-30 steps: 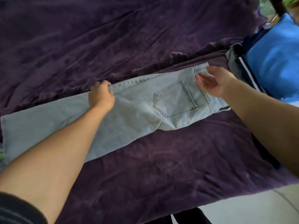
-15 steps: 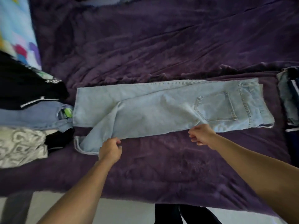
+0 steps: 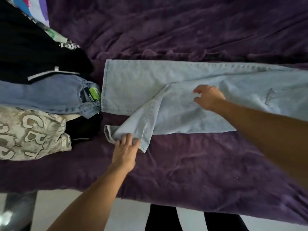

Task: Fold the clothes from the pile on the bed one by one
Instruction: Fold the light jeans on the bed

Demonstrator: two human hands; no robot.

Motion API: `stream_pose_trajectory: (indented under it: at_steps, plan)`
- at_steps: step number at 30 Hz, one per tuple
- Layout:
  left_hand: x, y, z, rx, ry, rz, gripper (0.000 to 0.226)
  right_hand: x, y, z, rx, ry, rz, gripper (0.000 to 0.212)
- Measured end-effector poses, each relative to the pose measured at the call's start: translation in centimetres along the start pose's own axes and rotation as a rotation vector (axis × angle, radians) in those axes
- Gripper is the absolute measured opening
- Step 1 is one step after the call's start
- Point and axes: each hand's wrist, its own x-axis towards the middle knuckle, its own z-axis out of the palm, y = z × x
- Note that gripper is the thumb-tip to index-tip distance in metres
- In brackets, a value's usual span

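Light blue jeans [image 3: 191, 80] lie lengthwise across the purple bedspread [image 3: 183, 30], legs pointing left and the waist running out of view at the right. The upper leg is skewed toward me, its hem crumpled near the bed's front. My left hand [image 3: 125, 150] lies on that hem with fingers spread flat. My right hand [image 3: 208, 97] hovers or rests over the thigh area, fingers loosely curled, holding nothing that I can see.
A stack of clothes sits at the left: a black garment [image 3: 33, 52], darker blue jeans [image 3: 46, 95] with a green tag, and a beige printed top [image 3: 30, 134]. The bed's front edge and pale floor [image 3: 70, 207] are below.
My view swung left and closer to the leg ends. My left hand let go of the leg edge and now lies flat on the hem; my right hand moved up onto the jeans.
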Motion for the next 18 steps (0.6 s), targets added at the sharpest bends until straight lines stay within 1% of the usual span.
stream_pose_trajectory:
  at_steps: [1,2,3,4,5,6,8,10,12,14,16,18]
  plan:
    - [0.4,-0.6,1.0,0.003,0.02,0.018,0.075,1.2,-1.3,0.7,-0.057,0.025,-0.019,0.044]
    - [0.9,-1.3,1.8,-0.008,0.057,0.048,0.071,2.3,-2.3,1.4,-0.098,0.061,-0.045,0.051]
    - [1.6,-2.2,2.3,-0.031,0.106,0.087,0.06,3.3,-3.2,2.1,-0.128,0.091,-0.071,0.057]
    - [2.3,-3.1,2.5,-0.074,0.153,0.118,0.044,4.1,-3.9,2.7,-0.15,0.103,-0.087,0.062]
    - [3.1,-4.0,2.4,-0.171,0.192,0.132,0.028,4.6,-4.5,3.3,-0.173,0.095,-0.085,0.064]
    - [3.7,-4.9,1.9,-0.326,0.235,0.121,0.017,4.9,-4.9,3.7,-0.202,0.082,-0.071,0.061]
    - [4.8,-6.8,-0.3,-0.644,0.325,-0.003,0.006,5.2,-5.1,3.9,-0.243,0.082,-0.03,0.044]
    - [5.9,-9.5,-3.2,-0.813,0.467,-0.152,0.011,5.3,-5.1,3.2,-0.176,0.105,-0.007,0.025]
    - [7.2,-12.6,-6.2,-0.916,0.594,-0.209,0.017,5.4,-5.5,1.5,-0.097,0.136,0.019,0.022]
    - [9.0,-15.2,-9.3,-0.958,0.682,-0.216,0.026,6.4,-6.3,-0.7,-0.069,0.19,0.049,0.024]
    - [11.6,-16.9,-11.7,-0.953,0.687,-0.23,0.03,7.7,-7.4,-2.7,-0.062,0.234,0.067,0.026]
    - [14.8,-17.7,-12.8,-0.969,0.638,-0.272,0.029,9.2,-8.2,-4.0,-0.039,0.312,0.068,0.026]
